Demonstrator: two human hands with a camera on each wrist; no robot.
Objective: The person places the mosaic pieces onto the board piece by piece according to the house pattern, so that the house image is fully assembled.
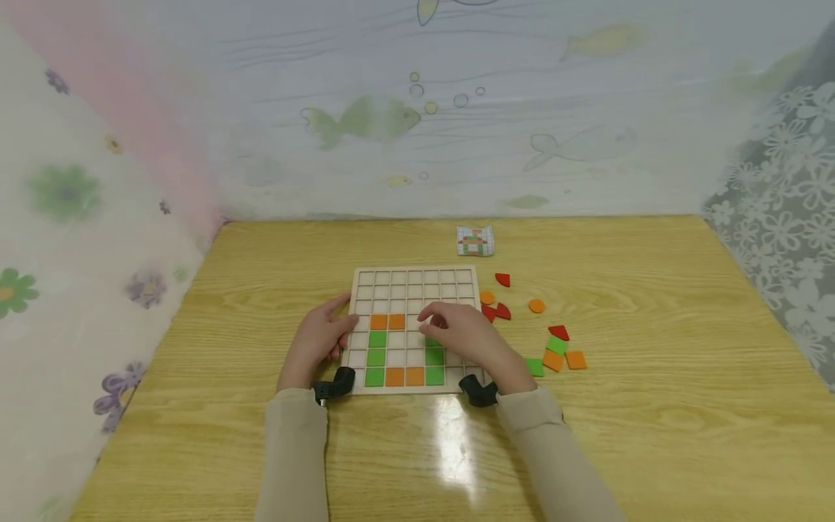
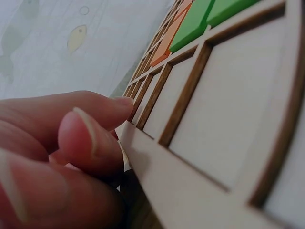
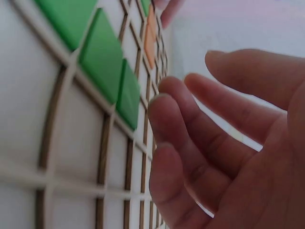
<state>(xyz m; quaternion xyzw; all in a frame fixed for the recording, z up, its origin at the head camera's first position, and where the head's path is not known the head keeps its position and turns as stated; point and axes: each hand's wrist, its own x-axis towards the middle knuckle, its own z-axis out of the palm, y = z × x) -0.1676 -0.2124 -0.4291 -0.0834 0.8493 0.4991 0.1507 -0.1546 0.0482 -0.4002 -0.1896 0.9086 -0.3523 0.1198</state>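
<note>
A wooden grid board [image 1: 414, 269] lies on the table with square tiles in some of its cells. On its left side a column of green tiles [image 1: 376, 357] has two orange tiles [image 1: 396, 321] above it. Two more orange tiles [image 1: 394, 376] sit in the bottom row, beside a right-hand column of green tiles [image 3: 101, 59]. My left hand [image 1: 320, 335] rests at the board's left edge, thumb over the rim. Above the right green column hovers my right hand [image 1: 466, 330], fingers loosely bent, with nothing between thumb and fingertips in the right wrist view.
Right of the board lie loose pieces: red quarter-circles [image 1: 502, 280], orange discs [image 1: 537, 306], orange squares [image 1: 576, 360] and green squares [image 1: 535, 367]. Behind the board is a small pattern card [image 1: 475, 241]. A patterned wall covering [image 1: 365, 167] rises at the table's back edge.
</note>
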